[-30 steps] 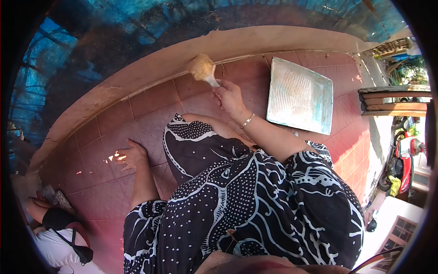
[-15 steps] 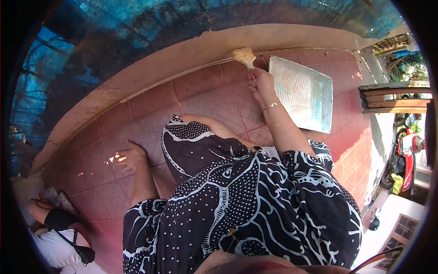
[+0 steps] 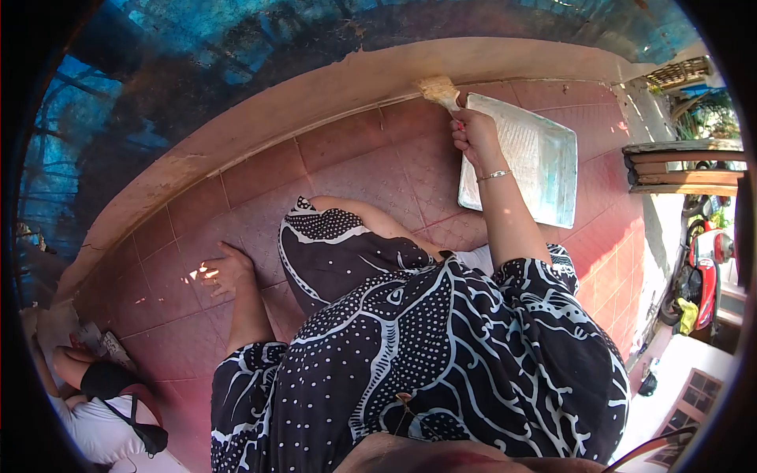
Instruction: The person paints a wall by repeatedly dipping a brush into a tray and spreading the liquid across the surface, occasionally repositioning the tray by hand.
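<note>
1. The paintbrush (image 3: 438, 90) lay with its bristles against the tan base strip of the wall (image 3: 331, 87), just beside the far left corner of the paint tray (image 3: 544, 169).
2. Its long axis ran diagonally, bristles pointing up and away toward the wall, handle slanting back down into the right hand (image 3: 473, 135).
3. The right hand was clamped around the handle, fingers curled shut on it, a bracelet at the wrist.
4. The brush looked light and stiff in the handle, soft and pliant at the bristle end; wet paint could make it slippery, so the bare handle seemed the sound place to grip.
5. The left hand (image 3: 225, 268) rested flat on the red floor tiles (image 3: 347, 165), fingers spread apart, holding nothing, well apart from the brush.
6. A patterned black-and-white garment covered the person's lap.
7. Another person (image 3: 102, 394) sat at the lower left, and a motorbike (image 3: 702, 268) stood at the far right.
</note>
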`<act>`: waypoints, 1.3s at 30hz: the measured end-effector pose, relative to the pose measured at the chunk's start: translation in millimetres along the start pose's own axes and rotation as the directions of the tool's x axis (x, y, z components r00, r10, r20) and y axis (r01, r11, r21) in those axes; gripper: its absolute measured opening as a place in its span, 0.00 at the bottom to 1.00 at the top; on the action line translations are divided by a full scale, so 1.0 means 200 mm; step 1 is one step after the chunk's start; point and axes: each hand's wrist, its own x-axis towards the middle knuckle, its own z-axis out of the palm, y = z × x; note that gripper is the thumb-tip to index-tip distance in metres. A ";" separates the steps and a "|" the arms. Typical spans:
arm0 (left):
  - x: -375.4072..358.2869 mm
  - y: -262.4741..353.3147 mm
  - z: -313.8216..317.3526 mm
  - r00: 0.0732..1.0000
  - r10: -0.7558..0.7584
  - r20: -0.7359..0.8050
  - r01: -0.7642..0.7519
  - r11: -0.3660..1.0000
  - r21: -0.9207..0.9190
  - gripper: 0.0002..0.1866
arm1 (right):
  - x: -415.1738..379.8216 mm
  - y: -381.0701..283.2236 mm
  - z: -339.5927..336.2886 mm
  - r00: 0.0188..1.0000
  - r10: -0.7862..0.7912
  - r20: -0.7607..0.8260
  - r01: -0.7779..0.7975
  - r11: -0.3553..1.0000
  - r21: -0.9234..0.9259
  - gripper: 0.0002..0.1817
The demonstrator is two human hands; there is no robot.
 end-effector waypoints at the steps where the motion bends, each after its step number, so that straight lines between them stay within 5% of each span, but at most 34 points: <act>1: 0.01 0.00 0.01 1.000 0.006 0.002 -0.006 1.000 0.001 0.43 | 0.02 0.01 -0.01 1.000 0.000 -0.006 0.000 1.000 0.001 0.04; 18: 0.00 0.01 -0.02 0.999 -0.022 0.042 0.022 1.000 0.004 0.43 | 0.14 0.12 0.13 0.984 0.171 0.044 -0.165 0.980 -0.115 0.05; 25: 0.00 0.00 -0.02 0.998 -0.021 0.052 0.020 1.000 0.020 0.43 | -0.04 0.02 0.21 0.997 0.069 0.041 -0.063 0.989 -0.135 0.05; 27: -0.01 0.01 -0.03 0.999 -0.001 0.035 0.001 1.000 -0.003 0.43 | -0.06 0.03 0.20 0.999 0.009 -0.033 -0.018 0.959 -0.282 0.05; 30: -0.01 0.01 -0.04 1.000 -0.008 0.029 0.008 1.000 0.005 0.43 | 0.08 0.17 0.26 0.991 0.128 0.040 -0.112 0.953 -0.281 0.06; 37: -0.02 0.01 -0.05 0.999 -0.016 0.036 0.016 1.000 0.012 0.43 | -0.12 0.08 0.37 0.987 0.068 0.143 -0.039 0.981 -0.191 0.06; 39: -0.01 0.01 -0.03 1.000 -0.003 0.028 0.003 1.000 -0.003 0.43 | -0.08 0.12 0.35 0.993 0.060 0.098 -0.029 0.958 -0.286 0.06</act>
